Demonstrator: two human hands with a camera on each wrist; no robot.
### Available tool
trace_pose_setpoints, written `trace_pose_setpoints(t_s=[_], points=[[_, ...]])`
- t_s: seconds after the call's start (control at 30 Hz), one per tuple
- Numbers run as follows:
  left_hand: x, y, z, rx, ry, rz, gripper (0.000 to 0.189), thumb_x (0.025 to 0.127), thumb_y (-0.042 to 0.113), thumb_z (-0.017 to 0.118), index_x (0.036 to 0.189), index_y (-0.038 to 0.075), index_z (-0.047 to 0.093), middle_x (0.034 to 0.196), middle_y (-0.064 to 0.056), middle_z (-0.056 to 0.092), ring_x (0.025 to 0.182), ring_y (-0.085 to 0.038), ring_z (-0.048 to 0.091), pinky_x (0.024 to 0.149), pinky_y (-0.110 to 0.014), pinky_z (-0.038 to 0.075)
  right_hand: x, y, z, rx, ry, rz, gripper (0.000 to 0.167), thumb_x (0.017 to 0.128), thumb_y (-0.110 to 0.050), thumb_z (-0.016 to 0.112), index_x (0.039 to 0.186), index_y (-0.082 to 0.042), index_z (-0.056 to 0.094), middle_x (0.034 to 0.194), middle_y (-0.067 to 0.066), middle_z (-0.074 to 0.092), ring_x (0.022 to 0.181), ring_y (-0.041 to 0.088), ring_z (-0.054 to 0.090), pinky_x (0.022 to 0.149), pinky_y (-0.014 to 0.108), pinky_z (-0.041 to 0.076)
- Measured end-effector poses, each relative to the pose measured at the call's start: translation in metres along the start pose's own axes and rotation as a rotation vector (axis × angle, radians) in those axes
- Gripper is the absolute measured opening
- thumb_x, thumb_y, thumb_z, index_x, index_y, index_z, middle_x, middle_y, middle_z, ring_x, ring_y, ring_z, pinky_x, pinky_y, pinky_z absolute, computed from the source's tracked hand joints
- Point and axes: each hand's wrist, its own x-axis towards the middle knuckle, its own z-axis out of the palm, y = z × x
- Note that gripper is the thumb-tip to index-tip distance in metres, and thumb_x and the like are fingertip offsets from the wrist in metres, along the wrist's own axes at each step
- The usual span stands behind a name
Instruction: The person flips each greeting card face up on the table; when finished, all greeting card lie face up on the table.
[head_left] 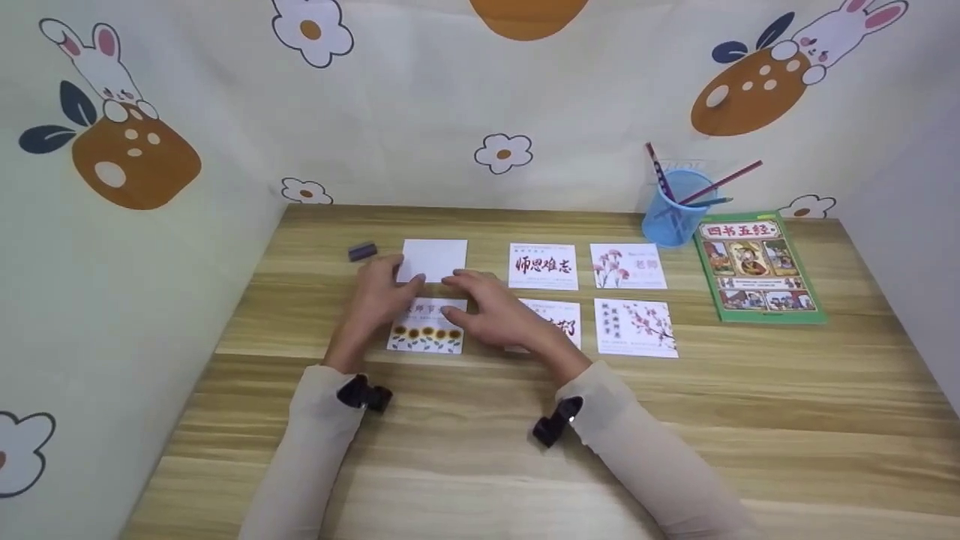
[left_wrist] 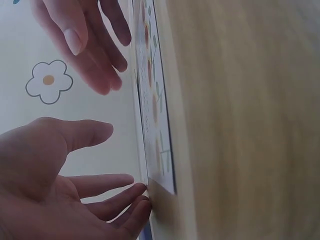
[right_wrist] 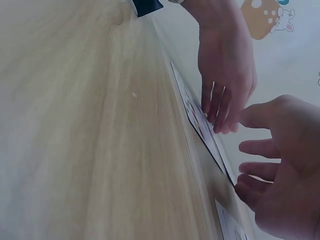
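Note:
At the upper left of the card layout lies a blank white card (head_left: 435, 257) on the table. My left hand (head_left: 379, 296) is at its left side, fingertips by the card's edge and thumb over its lower edge. My right hand (head_left: 491, 309) reaches in from the right, its fingertips by the card's lower right corner. Below sits a sunflower card (head_left: 426, 339), partly under both hands in the head view. In the left wrist view, the left hand (left_wrist: 65, 175) has spread, relaxed fingers and nothing gripped. The right hand (right_wrist: 285, 170) is likewise loose, fingers slightly bent.
Right of the hands lie a red-lettered card (head_left: 544, 266), another partly hidden card (head_left: 570, 311), a pink-flower card (head_left: 628, 266) and a blossom-branch card (head_left: 636, 328). A dark eraser-like block (head_left: 362, 251), blue pencil cup (head_left: 675, 217) and green-bordered book (head_left: 761, 270) stand or lie around them.

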Motion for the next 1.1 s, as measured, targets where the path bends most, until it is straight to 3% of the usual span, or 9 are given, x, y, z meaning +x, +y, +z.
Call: trace_pose_setpoints(t_s=[0.23, 0.4, 0.5, 0.63, 0.8, 0.97, 1.03, 1.1], points=[[-0.001, 0.007, 0.001, -0.022, -0.023, -0.028, 0.068, 0.106, 0.029, 0.067, 0.16, -0.006, 0.043, 0.163, -0.032, 0.048, 0.154, -0.045, 0.047, 0.13, -0.054, 0.037, -0.001, 0.003, -0.001, -0.045, -0.014, -0.014, 0.059, 0.107, -0.036, 0.065, 0.155, -0.004, 0.056, 0.16, 0.016, 0.057, 0.152, 0.034, 0.048, 0.131, 0.048, 0.036], [-0.001, 0.01, 0.001, -0.024, -0.005, -0.016, 0.07, 0.107, 0.03, 0.066, 0.162, -0.005, 0.041, 0.166, -0.031, 0.045, 0.157, -0.045, 0.043, 0.133, -0.053, 0.033, -0.003, 0.006, -0.003, -0.037, -0.02, -0.031, 0.059, 0.106, -0.037, 0.065, 0.155, -0.004, 0.056, 0.161, 0.017, 0.055, 0.155, 0.033, 0.045, 0.133, 0.047, 0.033], [0.0, 0.01, 0.002, -0.099, 0.065, -0.001, 0.064, 0.105, 0.024, 0.069, 0.159, -0.003, 0.048, 0.163, -0.029, 0.05, 0.154, -0.042, 0.047, 0.131, -0.051, 0.036, -0.004, 0.008, -0.004, -0.018, -0.015, -0.034, 0.057, 0.106, -0.035, 0.065, 0.154, -0.005, 0.057, 0.16, 0.015, 0.057, 0.154, 0.032, 0.046, 0.133, 0.045, 0.034], [0.0, 0.012, 0.005, -0.269, 0.183, -0.016, 0.055, 0.101, 0.014, 0.074, 0.152, 0.004, 0.058, 0.157, -0.023, 0.054, 0.143, -0.037, 0.06, 0.12, -0.045, 0.051, -0.004, 0.011, -0.003, 0.042, -0.001, -0.028, 0.053, 0.107, -0.031, 0.065, 0.153, -0.006, 0.058, 0.156, 0.012, 0.06, 0.152, 0.028, 0.049, 0.131, 0.043, 0.036], [-0.003, 0.016, 0.008, -0.408, 0.266, -0.063, 0.057, 0.101, 0.011, 0.075, 0.155, 0.012, 0.056, 0.159, -0.015, 0.051, 0.133, -0.031, 0.067, 0.106, -0.039, 0.061, -0.002, 0.013, -0.002, 0.142, 0.047, -0.024, 0.056, 0.107, -0.028, 0.066, 0.157, -0.006, 0.054, 0.157, 0.013, 0.06, 0.147, 0.027, 0.057, 0.128, 0.04, 0.042], [-0.003, 0.024, 0.013, -0.599, 0.286, 0.016, 0.054, 0.109, 0.022, 0.066, 0.158, 0.009, 0.047, 0.147, -0.015, 0.063, 0.13, -0.031, 0.069, 0.105, -0.041, 0.062, -0.001, 0.011, -0.003, 0.32, 0.116, -0.028, 0.066, 0.106, -0.017, 0.068, 0.166, -0.009, 0.041, 0.162, 0.016, 0.055, 0.142, 0.034, 0.063, 0.12, 0.043, 0.052], [-0.003, 0.028, 0.016, -0.684, 0.25, 0.083, 0.051, 0.113, 0.027, 0.059, 0.157, 0.005, 0.046, 0.142, -0.018, 0.067, 0.131, -0.032, 0.069, 0.107, -0.044, 0.061, -0.001, 0.01, -0.003, 0.384, 0.15, -0.042, 0.072, 0.105, -0.012, 0.066, 0.169, -0.013, 0.034, 0.163, 0.016, 0.053, 0.141, 0.036, 0.063, 0.12, 0.045, 0.052], [-0.004, 0.032, 0.019, -0.704, 0.195, 0.154, 0.048, 0.116, 0.032, 0.05, 0.154, 0.001, 0.05, 0.141, -0.02, 0.068, 0.133, -0.033, 0.068, 0.111, -0.047, 0.059, -0.001, 0.009, -0.005, 0.418, 0.194, -0.065, 0.08, 0.104, -0.009, 0.065, 0.173, -0.021, 0.027, 0.164, 0.016, 0.051, 0.139, 0.035, 0.065, 0.119, 0.046, 0.053]])
